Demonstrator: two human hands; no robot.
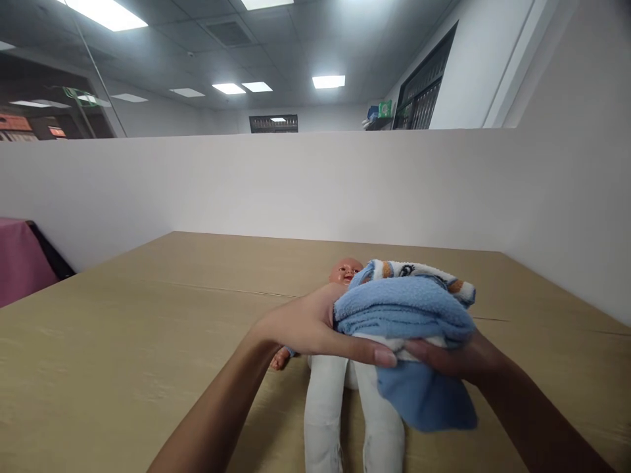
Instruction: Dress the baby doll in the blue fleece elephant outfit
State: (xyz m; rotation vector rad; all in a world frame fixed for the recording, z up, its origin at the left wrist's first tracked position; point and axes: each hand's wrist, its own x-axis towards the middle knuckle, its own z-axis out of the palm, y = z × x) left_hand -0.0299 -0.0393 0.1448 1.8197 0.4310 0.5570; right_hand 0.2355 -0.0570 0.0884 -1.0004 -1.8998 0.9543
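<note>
A bundle of blue terry cloth point(404, 305) with a white and orange patterned part on top is gathered between my two hands. My left hand point(315, 325) grips its left side, thumb pressed along the front. On the right, my right hand point(448, 358) is closed on the lower edge, its fingers mostly hidden behind the cloth. A smooth blue flap hangs below the thumbs. Behind and beneath lies a baby doll point(345, 269) on its back, head away from me, white legs point(325, 414) stretched toward me. The bundle and my hands cover its torso; one small hand shows at the left.
The doll lies on a broad tan tabletop point(148, 341). A low white partition point(296, 184) runs along the far edge, and a white wall rises at the right. Pink cloth point(22, 259) shows beyond the left edge.
</note>
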